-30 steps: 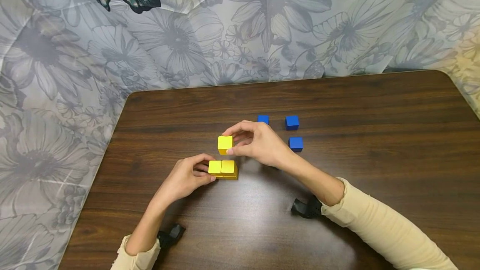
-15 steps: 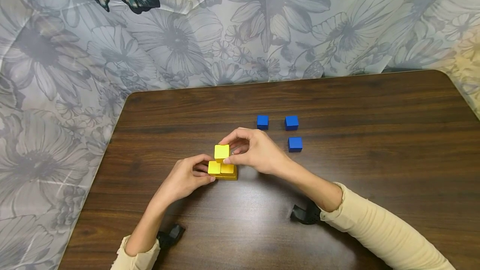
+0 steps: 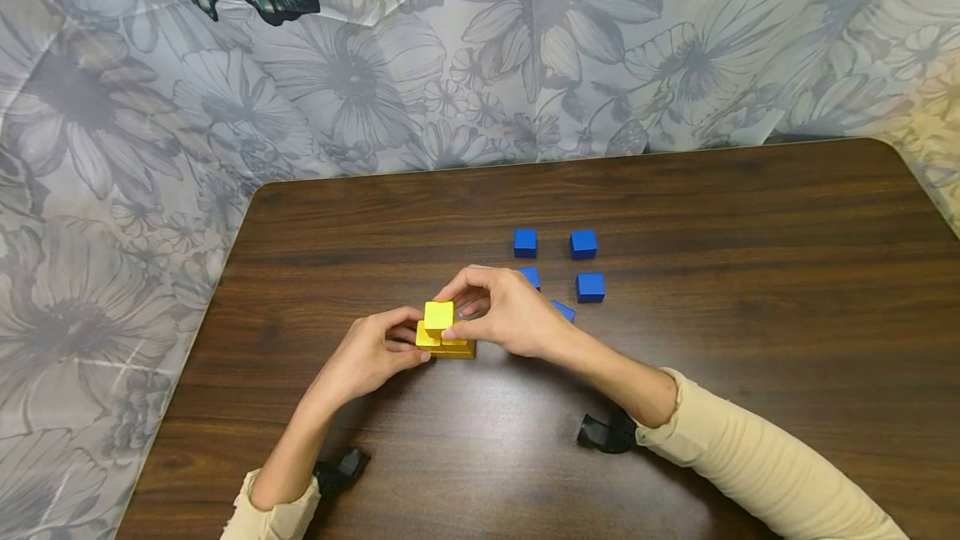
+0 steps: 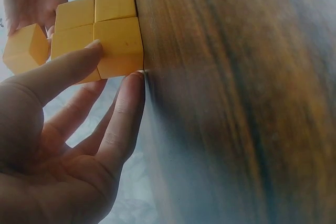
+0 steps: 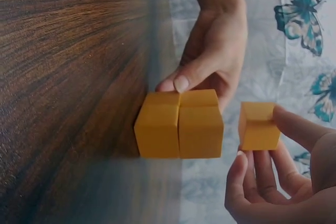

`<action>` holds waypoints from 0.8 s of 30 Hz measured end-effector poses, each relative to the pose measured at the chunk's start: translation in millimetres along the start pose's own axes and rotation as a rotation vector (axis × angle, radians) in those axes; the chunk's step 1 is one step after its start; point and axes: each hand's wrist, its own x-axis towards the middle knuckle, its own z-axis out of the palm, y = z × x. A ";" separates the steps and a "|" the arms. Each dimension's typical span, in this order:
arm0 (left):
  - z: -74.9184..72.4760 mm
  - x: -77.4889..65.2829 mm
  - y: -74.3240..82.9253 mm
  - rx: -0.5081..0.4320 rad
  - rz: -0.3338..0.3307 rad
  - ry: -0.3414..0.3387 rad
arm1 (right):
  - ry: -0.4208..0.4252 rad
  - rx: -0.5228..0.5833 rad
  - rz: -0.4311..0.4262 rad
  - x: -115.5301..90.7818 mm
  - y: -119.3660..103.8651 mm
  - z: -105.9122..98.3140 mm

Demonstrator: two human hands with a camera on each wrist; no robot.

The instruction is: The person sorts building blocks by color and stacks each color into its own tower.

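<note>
Yellow cubes form a small block (image 3: pixel 459 350), two wide and two high, on the brown table. My left hand (image 3: pixel 367 354) grips its left end; in the left wrist view the thumb lies on a lower cube (image 4: pixel 125 45) with fingers at its end face. Over the block, my right hand (image 3: pixel 517 312) pinches one more yellow cube (image 3: pixel 438 317) between thumb and fingers. A gap shows between this held cube (image 5: pixel 260 132) and the block's top (image 5: pixel 202 135) in the right wrist view.
Several blue cubes (image 3: pixel 583 245) lie spread behind and right of the block, some partly hidden by my right hand. Black wrist cameras (image 3: pixel 341 471) hang at both wrists. A floral cloth (image 3: pixel 352 82) covers the wall behind the table's far edge (image 3: pixel 480 168).
My right hand has brought the held yellow cube down and slightly left, nearer the block's top. More blue cubes show behind the hand. The left hand stays on the block.
</note>
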 end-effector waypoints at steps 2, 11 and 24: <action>0.0 -0.2 -0.2 0.000 0.002 0.001 | -0.005 -0.014 0.006 -0.1 0.7 1.1; 0.4 -0.6 -0.1 -0.002 0.008 -0.004 | -0.004 -0.078 0.013 -0.7 4.6 4.9; 0.0 -1.4 0.1 0.009 -0.010 0.000 | 0.013 -0.104 -0.006 -1.8 9.6 9.9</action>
